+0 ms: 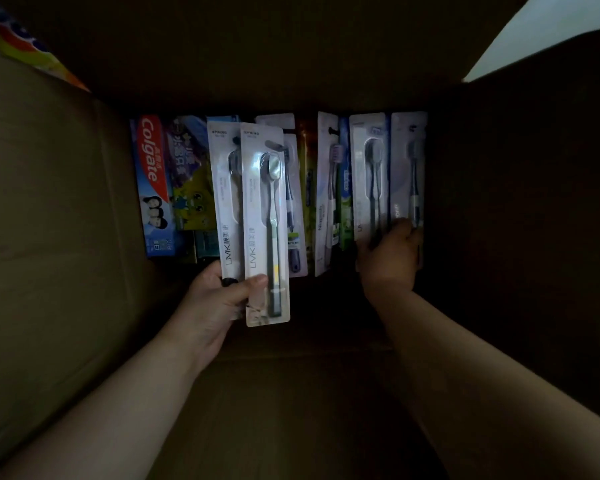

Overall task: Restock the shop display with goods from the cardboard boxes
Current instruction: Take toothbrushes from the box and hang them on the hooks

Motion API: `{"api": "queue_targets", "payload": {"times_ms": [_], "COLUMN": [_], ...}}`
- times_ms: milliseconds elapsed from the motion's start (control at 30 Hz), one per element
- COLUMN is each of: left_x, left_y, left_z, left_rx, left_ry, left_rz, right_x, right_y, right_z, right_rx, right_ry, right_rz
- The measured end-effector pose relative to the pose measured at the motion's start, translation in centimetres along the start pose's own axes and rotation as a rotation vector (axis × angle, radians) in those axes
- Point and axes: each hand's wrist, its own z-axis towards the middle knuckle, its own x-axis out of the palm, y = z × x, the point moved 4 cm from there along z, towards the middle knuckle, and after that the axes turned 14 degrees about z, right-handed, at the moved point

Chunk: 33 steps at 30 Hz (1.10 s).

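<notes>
matt brown cardboard box (52,202); glossy clear plastic blisters on white card toothbrush packs (264,216); shiny printed toothpaste carton (151,181).

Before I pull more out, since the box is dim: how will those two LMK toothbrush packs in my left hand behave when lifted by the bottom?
The two LMK toothbrush packs are flat card with a blister, so probably light and fairly stiff. The left hand pinches only their lower ends, so the tall tops may wobble. They already sit fanned and offset, so one could slide against the other.
</notes>
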Motion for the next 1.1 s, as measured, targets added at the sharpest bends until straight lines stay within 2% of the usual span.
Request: {"api": "queue_targets", "payload": {"times_ms": [133, 300, 433, 600, 800, 967, 1100], "left_x": [-0.2, -0.8, -1.1, -1.4, -2.0, -3.1, -3.9], "left_y": [0.3, 0.3, -0.6, -2.9, -8.0, -14.2, -18.7], "left_z": [0.2, -0.3, -2.4, -8.5, -17.3, -26.1, -34.4], "left_rx": [0.006, -0.003, -0.001, -0.002, 0.064, 0.200, 0.326], "left_ry": [0.003, 0.006, -0.009, -0.017, -0.016, -0.010, -0.006], "left_rz": [0.005, 0.017, 0.002, -0.002, -0.030, -0.038, -0.025], "right_x": [1.2, 1.4, -0.5, -6.3, -14.4, -22.6, -28.6], "right_y": [-0.1, 0.0, 0.5, 2.9, 8.8, 17.2, 23.0], "right_z": [0.1, -0.2, -2.9, -10.7, -18.6, -24.6, -30.1], "right_rx": [0.114, 0.112, 0.218, 0.282, 0.204, 0.004, -0.088], "right_ry": [-0.005, 0.052, 0.100, 0.283, 0.502, 0.648, 0.734], "right_rz": [0.095, 0.034, 0.260, 0.601, 0.778, 0.829, 0.869]}}
